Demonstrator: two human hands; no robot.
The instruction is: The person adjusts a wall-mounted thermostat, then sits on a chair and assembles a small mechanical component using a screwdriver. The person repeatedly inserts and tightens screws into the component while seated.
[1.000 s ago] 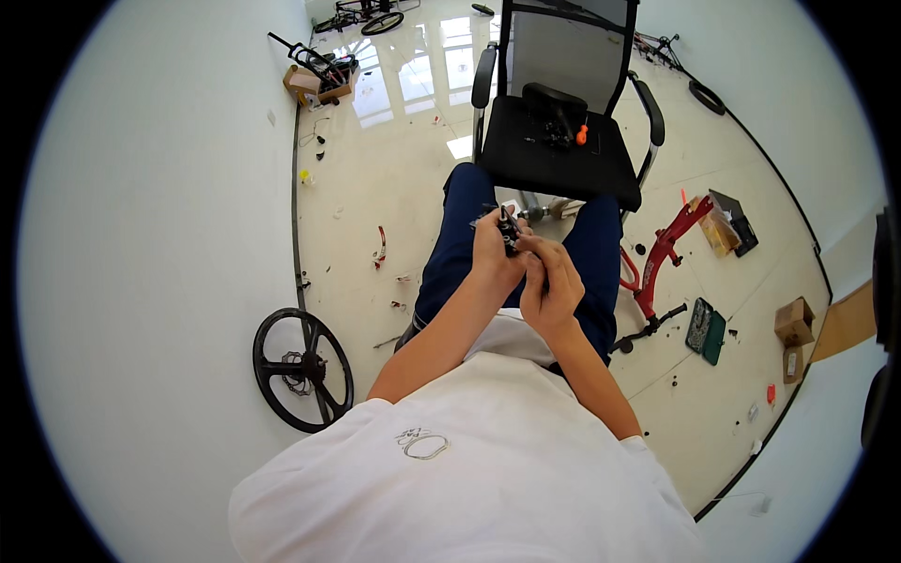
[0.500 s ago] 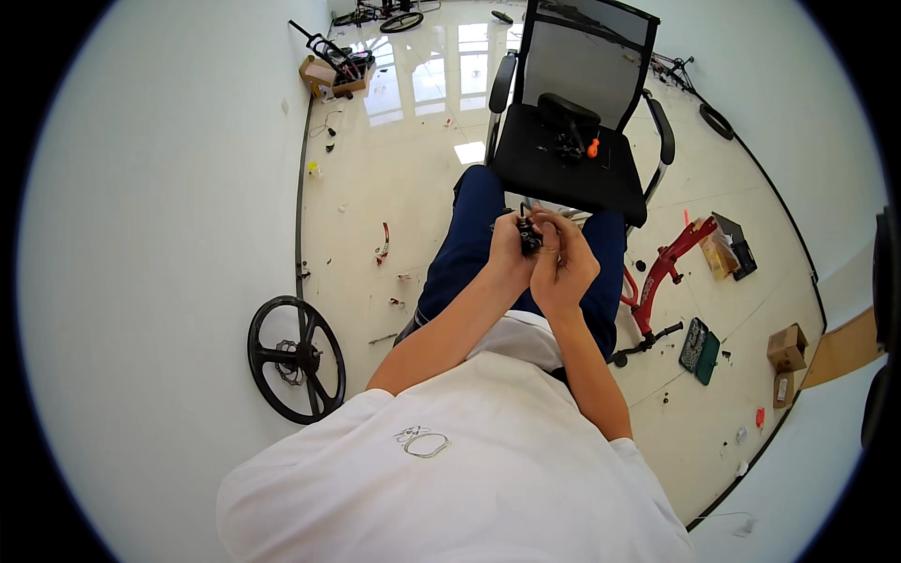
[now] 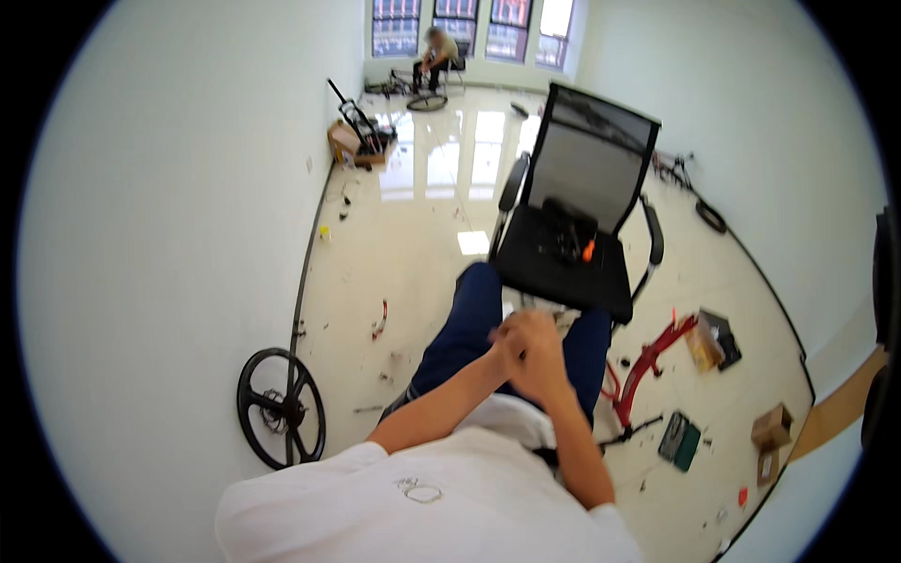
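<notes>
My left hand (image 3: 504, 351) and my right hand (image 3: 538, 349) are pressed together above my lap, between my knees. The right one is closed over the fingers of the left and covers most of them. Only a dark spot of a small black part (image 3: 522, 356) shows between the palms; its kind is hidden and the hands are slightly blurred. Beyond my knees stands a black mesh-backed office chair (image 3: 563, 272), with black parts (image 3: 568, 239) and an orange-handled tool (image 3: 588, 251) on its seat.
A black spoked wheel (image 3: 293, 413) leans on the left wall. To the right lie a red frame (image 3: 648, 366), a green tool case (image 3: 679, 441) and cardboard boxes (image 3: 771, 427). Small parts litter the floor. Another person (image 3: 436, 58) sits far off by the windows.
The view has tipped up, bringing the windows and the seated person into sight. My right hand has closed over the left, hiding the black part and the thin bent rod seen before.
</notes>
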